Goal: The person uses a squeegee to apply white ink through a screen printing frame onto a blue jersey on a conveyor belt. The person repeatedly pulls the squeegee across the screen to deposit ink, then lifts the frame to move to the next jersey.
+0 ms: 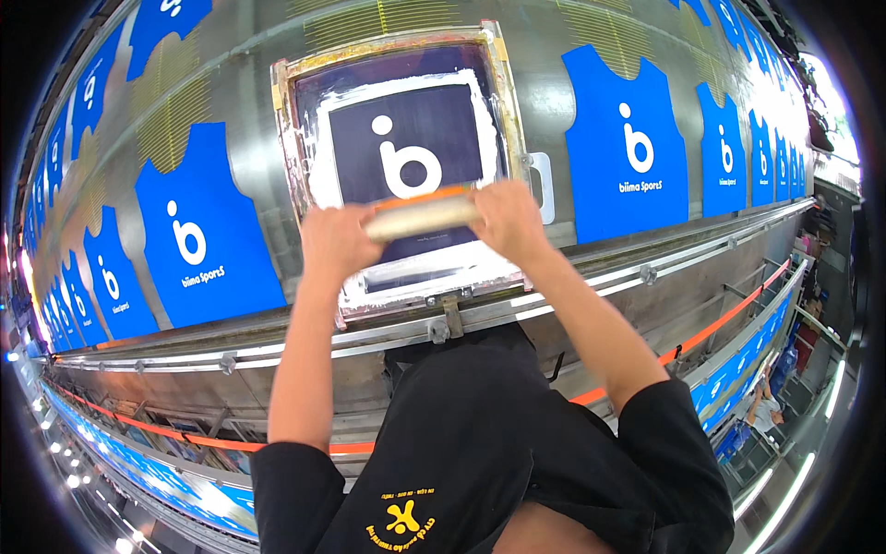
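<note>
Left grip (334, 242), wrapped tightly around the left end of a squeegee (425, 219); right grip (510, 220), likewise around the right end, fingertips partly hidden. Squeegee: pale bar, orange strip along far edge, lying crosswise between both grips, inside a screen frame (392, 48), over the near part of the dark mesh (443, 111), just below a white rounded motif (433, 172). Within the frame: white ink or coating (320, 171), smeared around the mesh margins. Beneath: grey metallic surface (254, 138), with blue printed garment panels (628, 208) flat to left and right.
</note>
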Demonstrator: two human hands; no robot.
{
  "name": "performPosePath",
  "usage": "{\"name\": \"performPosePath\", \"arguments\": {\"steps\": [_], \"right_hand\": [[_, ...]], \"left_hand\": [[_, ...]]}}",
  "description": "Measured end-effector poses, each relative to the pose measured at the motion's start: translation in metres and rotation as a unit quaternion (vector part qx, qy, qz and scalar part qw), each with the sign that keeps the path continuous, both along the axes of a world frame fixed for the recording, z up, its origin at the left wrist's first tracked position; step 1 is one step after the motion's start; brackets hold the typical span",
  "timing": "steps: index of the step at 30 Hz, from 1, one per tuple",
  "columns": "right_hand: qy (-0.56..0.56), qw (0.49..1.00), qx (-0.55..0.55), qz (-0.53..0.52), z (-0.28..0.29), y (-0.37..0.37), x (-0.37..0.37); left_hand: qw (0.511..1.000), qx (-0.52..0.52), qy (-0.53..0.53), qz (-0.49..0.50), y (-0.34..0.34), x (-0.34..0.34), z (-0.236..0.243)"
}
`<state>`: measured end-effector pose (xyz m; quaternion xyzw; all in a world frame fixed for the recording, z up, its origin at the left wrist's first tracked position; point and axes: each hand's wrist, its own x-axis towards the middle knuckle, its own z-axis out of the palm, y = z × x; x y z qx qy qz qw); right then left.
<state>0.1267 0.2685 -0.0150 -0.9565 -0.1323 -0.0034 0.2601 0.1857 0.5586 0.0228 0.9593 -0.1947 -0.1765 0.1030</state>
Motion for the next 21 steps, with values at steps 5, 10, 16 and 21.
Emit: {"name": "performPosePath", "arguments": {"steps": [5, 10, 16, 21], "right_hand": [[-0.008, 0.999, 0.043, -0.012, 0.014, 0.013, -0.097], [-0.029, 0.985, 0.150, -0.085, 0.027, -0.025, -0.078], [0.035, 0.914, 0.217, -0.342, 0.003, -0.075, -0.026], [0.067, 0.900, 0.207, -0.378, -0.036, -0.078, 0.005]], "left_hand": [[0.999, -0.047, -0.007, -0.001, 0.010, -0.089, 0.010], [0.992, -0.060, -0.058, -0.092, -0.009, -0.099, 0.013], [0.992, -0.077, 0.022, -0.097, -0.027, -0.092, 0.020], [0.990, -0.108, 0.027, -0.087, -0.024, -0.001, 0.034]]}}
